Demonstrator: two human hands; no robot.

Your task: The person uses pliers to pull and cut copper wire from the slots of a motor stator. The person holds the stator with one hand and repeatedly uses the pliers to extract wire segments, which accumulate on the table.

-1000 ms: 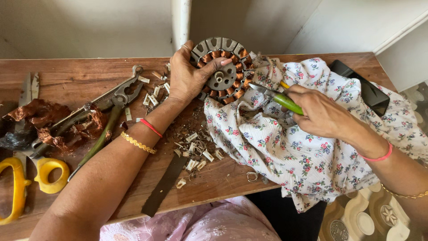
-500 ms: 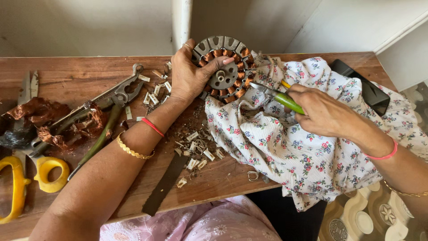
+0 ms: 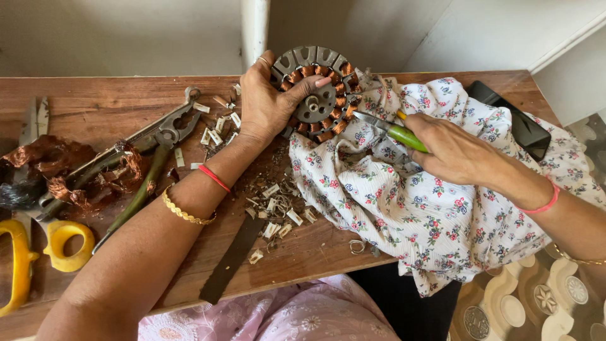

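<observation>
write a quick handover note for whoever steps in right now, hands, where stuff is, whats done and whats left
Left hand: grips the round stator, tilted on the wooden table.
Right hand: holds a green-handled tool, tip at the copper coils.
Floral cloth lies under the right hand.
Done: pulled copper wire piled at left; white insulation scraps litter the table.
Left: most slots hold copper.
Pliers and yellow-handled scissors lie unused at left.

Setting: home repair bench. Worn wooden table [image 3: 101,95] against plain wall; pliers [image 3: 161,136], yellow-handled scissors [image 3: 38,252], copper wire scraps [image 3: 57,170], insulation chips [image 3: 278,208], motor stator [image 3: 315,95], floral cloth [image 3: 429,208]; patterned floor [image 3: 536,303].
</observation>
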